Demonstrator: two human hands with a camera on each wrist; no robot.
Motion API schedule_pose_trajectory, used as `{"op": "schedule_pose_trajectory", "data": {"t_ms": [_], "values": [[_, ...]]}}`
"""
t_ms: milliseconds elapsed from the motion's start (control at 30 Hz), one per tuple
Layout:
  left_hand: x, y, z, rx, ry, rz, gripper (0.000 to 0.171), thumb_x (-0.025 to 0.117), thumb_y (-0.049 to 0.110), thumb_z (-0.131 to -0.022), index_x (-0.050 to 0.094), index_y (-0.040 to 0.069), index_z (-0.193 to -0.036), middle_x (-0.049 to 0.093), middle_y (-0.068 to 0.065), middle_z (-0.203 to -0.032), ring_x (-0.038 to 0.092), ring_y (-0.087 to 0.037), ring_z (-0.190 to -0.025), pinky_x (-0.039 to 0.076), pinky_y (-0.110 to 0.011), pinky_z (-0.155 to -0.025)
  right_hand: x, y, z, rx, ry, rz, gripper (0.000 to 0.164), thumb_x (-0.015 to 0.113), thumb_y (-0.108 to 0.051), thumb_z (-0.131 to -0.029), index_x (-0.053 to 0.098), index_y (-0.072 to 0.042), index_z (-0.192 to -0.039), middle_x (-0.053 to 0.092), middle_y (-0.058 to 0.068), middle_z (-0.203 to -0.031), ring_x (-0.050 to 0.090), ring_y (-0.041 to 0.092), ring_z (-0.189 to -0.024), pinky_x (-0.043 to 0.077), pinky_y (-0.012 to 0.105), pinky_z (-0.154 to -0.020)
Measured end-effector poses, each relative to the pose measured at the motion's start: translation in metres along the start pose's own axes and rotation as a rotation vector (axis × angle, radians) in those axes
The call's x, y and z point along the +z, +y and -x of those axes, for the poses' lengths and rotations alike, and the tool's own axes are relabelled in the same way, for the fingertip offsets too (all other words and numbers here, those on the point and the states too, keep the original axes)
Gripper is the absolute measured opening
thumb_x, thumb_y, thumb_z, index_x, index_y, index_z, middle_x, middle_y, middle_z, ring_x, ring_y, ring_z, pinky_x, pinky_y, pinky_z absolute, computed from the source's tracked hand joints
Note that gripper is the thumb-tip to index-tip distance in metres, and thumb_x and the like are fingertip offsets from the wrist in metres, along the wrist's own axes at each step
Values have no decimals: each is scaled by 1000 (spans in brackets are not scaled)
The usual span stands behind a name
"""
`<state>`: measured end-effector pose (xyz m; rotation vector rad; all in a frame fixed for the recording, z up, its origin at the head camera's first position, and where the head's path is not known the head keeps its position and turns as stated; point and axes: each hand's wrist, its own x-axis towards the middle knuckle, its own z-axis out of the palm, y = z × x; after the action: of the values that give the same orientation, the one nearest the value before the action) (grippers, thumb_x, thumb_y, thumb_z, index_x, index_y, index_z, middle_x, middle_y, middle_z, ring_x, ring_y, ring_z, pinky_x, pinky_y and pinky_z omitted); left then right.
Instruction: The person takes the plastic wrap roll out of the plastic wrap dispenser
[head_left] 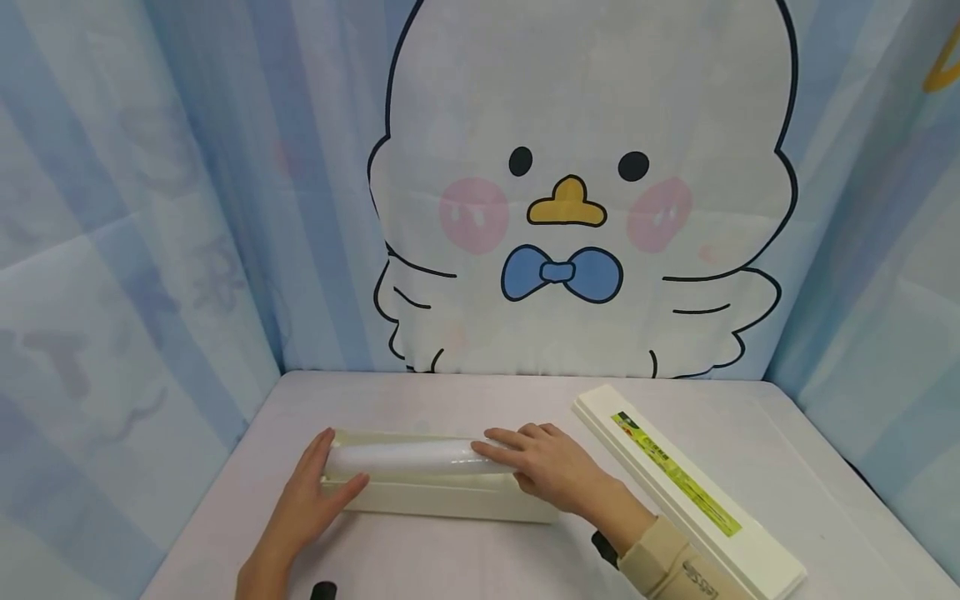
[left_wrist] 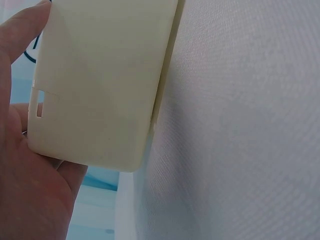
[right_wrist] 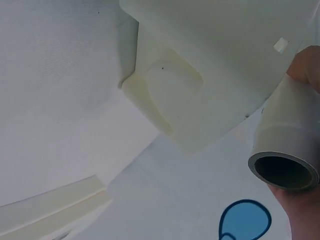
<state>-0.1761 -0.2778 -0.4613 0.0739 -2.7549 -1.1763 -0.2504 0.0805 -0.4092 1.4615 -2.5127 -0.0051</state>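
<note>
From the head cam, there's a cream dispenser tray (head_left: 442, 492) sitting near the front edge of the white table (head_left: 465, 400), left of centre, with a roll of clear film (head_left: 408, 457) lying lengthwise in it. The left hand (head_left: 307, 500) cups the tray's left end, thumb across the front, fingers up against the roll's end. The right hand (head_left: 547, 467) is laid over the roll's right end with the fingers curled around it. The tray's lid (head_left: 682, 487) lies apart, angled toward the table's right front corner, in front of a cartoon chick backdrop (head_left: 577, 192). Left wrist cam: mostly the tray's end wall (left_wrist: 95, 85) pressed into the palm (left_wrist: 30, 200), so a loose cradle, not a pinch. Right wrist cam: you can see the roll's hollow cardboard core (right_wrist: 282, 170) with fingers (right_wrist: 305, 67) wrapped round it, tray's underside (right_wrist: 200, 75) above. My guess is the roll is light and stiff but slick, and the film will cling, so holding it by the ends near the core seems best.
</note>
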Motion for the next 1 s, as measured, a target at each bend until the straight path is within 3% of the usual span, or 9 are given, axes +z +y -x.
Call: {"op": "schedule_pose_trajectory", "data": {"t_ms": [200, 400, 833, 1000], "values": [[1, -1, -1, 2, -1, -11, 96, 70, 46, -94, 20, -10, -155, 17, -32, -160, 18, -50, -146, 18, -65, -115, 1, 1, 3, -5, -42, -28, 71, 75, -17, -94, 42, -30, -155, 50, -1, -149, 59, 22, -112, 51, 38, -89], [0, -1, -1, 5, -5, -11, 96, 69, 47, -94, 20, -9, -155, 17, -31, -161, 17, -50, -146, 19, -65, -115, 0, -1, 6, 19, -86, -76, 69, 71, -23, -97, 38, -33, -157, 47, -3, -153, 57, 21, -118, 49, 38, -92], [0, 0, 0, 5, -8, 7, 96, 69, 46, -94, 20, -9, -155, 17, -31, -161, 16, -49, -147, 17, -65, -116, 0, 2, 10, -19, -10, -68, 62, 68, -25, -99, 41, -31, -155, 50, -2, -150, 56, 20, -116, 48, 37, -88], [0, 2, 1, 0, -5, 2, 97, 70, 46, -94, 20, -9, -155, 17, -31, -161, 17, -49, -147, 17, -64, -116, -2, 3, 12, 2, -20, -90, 62, 67, -26, -100, 40, -32, -156, 48, -3, -151, 55, 20, -118, 48, 38, -91]]}}
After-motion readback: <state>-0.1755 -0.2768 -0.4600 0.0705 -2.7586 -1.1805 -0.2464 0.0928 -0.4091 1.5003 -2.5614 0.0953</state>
